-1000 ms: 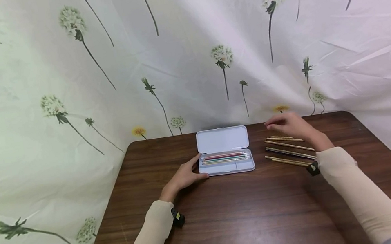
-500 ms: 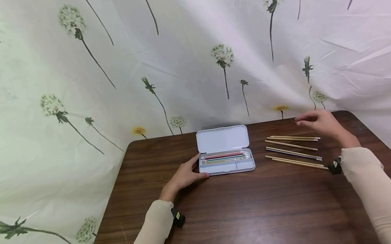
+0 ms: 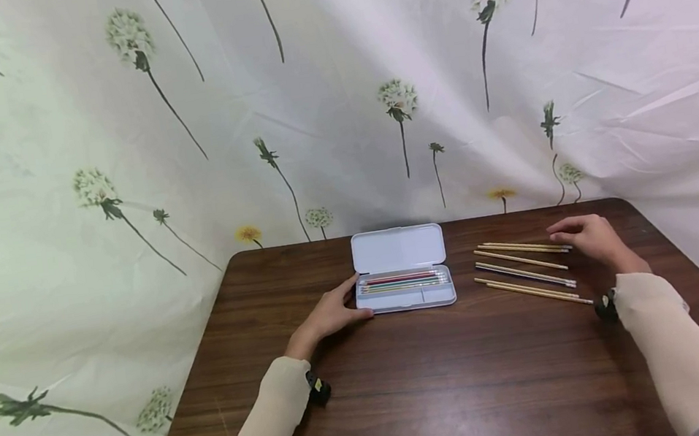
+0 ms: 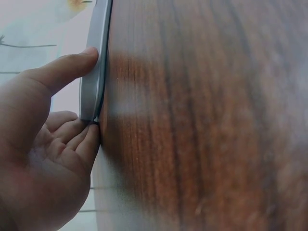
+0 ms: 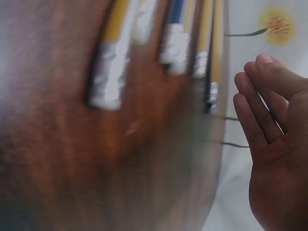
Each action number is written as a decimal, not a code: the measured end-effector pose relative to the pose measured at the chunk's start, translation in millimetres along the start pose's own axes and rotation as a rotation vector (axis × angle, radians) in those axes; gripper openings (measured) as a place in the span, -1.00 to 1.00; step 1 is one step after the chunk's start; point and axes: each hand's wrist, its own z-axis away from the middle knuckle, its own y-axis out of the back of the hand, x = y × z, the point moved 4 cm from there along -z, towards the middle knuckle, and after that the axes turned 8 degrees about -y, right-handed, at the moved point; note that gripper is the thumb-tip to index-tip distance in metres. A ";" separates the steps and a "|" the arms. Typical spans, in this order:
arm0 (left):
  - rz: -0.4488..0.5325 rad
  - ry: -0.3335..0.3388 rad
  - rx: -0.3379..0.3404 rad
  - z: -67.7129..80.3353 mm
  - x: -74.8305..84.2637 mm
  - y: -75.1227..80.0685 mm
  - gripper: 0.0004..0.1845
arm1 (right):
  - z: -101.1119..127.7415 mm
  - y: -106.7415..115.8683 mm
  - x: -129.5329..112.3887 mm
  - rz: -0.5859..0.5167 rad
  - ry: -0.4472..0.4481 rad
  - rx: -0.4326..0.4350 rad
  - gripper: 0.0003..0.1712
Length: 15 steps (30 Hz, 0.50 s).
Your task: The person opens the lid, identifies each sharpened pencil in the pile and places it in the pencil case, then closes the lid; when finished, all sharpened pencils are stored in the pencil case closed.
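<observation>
An open white pencil case point(image 3: 405, 301) lies at the table's far middle, lid point(image 3: 398, 248) laid back, with coloured pencils point(image 3: 401, 282) in its tray. My left hand point(image 3: 334, 313) holds the case's left end between thumb and curled fingers; in the left wrist view the thumb point(image 4: 67, 67) lies on the case edge point(image 4: 94, 77). Several loose pencils point(image 3: 524, 266) lie to the right of the case. My right hand point(image 3: 585, 234) is open, holds nothing, and sits just past their right ends. In the right wrist view its straight fingers point(image 5: 262, 96) are beside the pencils' eraser ends point(image 5: 173, 48).
The dark wooden table point(image 3: 450, 381) is bare in front of the case and pencils. A flower-printed cloth point(image 3: 334, 102) hangs behind and around the table. The table's right edge point(image 3: 678, 248) is close to my right hand.
My right hand has moved rightward from above the pencils' left ends to just past their right ends, and has come lower. The left hand and the case have not moved.
</observation>
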 end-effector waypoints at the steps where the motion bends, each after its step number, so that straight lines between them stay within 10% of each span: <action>1: 0.002 0.000 0.000 0.0 0.1 0.0 0.01 | 0.0 -2.0 3.5 0.012 -0.003 0.003 -0.77; 15: 0.004 0.011 0.000 1.5 1.1 0.5 0.01 | 5.9 -13.5 13.6 0.039 -0.003 -0.010 -0.83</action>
